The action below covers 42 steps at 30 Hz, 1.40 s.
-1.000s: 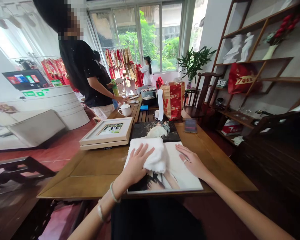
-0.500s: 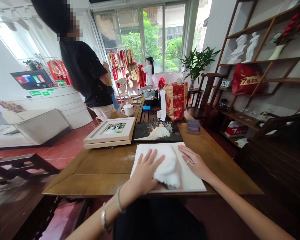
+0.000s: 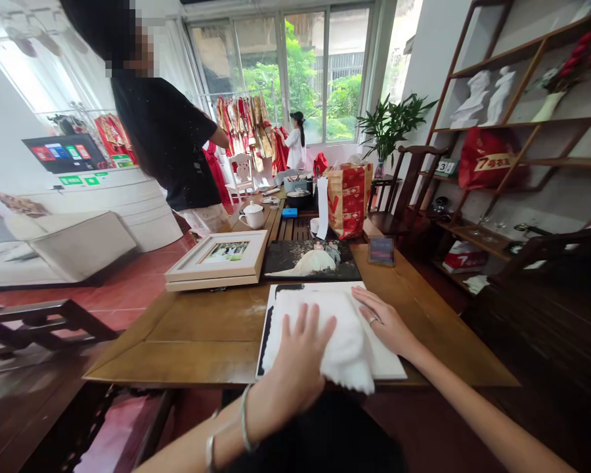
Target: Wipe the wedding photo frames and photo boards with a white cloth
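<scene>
In the head view, I see the left hand (image 3: 300, 361) spread over a white cloth (image 3: 349, 328), the right hand (image 3: 381, 322) flat, fingers extended, on the print (image 3: 387, 364) beneath. The cloth overhangs the near edge of the table (image 3: 201, 322); a hard push, poorly braced, could skid the print off or crease its surface.

Pale green bangle (image 3: 244, 415), silvery bracelet (image 3: 209, 453), ring (image 3: 373, 320) on right hand (image 3: 385, 323), apparently black clothing (image 3: 339, 430)

Own hands (image 3: 298, 361): two
White cloth (image 3: 347, 325): one
Bracelets (image 3: 209, 452): two
Unframed panels (image 3: 318, 261): two
Lidded white cup (image 3: 253, 215): one
White statuettes (image 3: 500, 98): two
Other people (image 3: 175, 144): two
Indoor plant (image 3: 391, 125): one
</scene>
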### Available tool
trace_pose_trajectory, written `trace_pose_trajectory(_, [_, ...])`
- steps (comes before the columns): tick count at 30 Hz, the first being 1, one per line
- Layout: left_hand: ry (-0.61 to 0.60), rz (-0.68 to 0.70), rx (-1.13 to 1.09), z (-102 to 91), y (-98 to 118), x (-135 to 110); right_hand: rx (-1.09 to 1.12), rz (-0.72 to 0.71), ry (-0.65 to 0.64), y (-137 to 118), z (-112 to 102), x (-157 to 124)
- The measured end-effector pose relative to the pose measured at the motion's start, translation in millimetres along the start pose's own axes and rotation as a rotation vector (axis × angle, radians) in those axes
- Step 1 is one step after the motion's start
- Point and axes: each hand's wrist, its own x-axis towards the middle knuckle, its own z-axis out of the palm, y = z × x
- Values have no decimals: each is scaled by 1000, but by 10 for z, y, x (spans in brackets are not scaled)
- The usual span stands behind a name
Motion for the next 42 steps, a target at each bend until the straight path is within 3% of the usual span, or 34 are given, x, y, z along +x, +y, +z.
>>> trace_pose_trajectory(4, [-71, 106, -48, 137, 119, -315, -13, -19, 9, 0, 3, -2])
trace_pose_trajectory(7, [-46, 125, -56, 130, 101, -298, 1, -23, 26, 2, 7, -6])
trace_pose_trajectory(15, [85, -67, 40, -116, -200, 473, 28, -34, 39, 4, 22, -15])
trace_pose_trajectory(19, [114, -142, 40, -149, -233, 624, 12, -30, 28, -14, 38, -24])
trace_pose_trajectory(24, [82, -155, 69, -57, 35, 236, 5, -18, 20, -29, 40, -26])
trace_pose_trajectory(27, [-31, -88, 34, 7, 198, -115, 9, -22, 17, -23, 31, -14])
trace_pose_trajectory(30, [-129, -22, -33, 27, 241, -337, -1, -33, 23, -16, 23, 0])
trace_pose_trajectory(32, [-127, -5, -41, 17, 199, -372, -1, -36, 27, -18, 19, 4])
trace_pose_trajectory(36, [-58, -102, 40, -32, 19, -219, -2, -21, 14, -40, 4, -5])
trace_pose_trajectory(42, [94, -175, 121, -91, -265, 216, -7, -6, 6, -47, -6, -31])
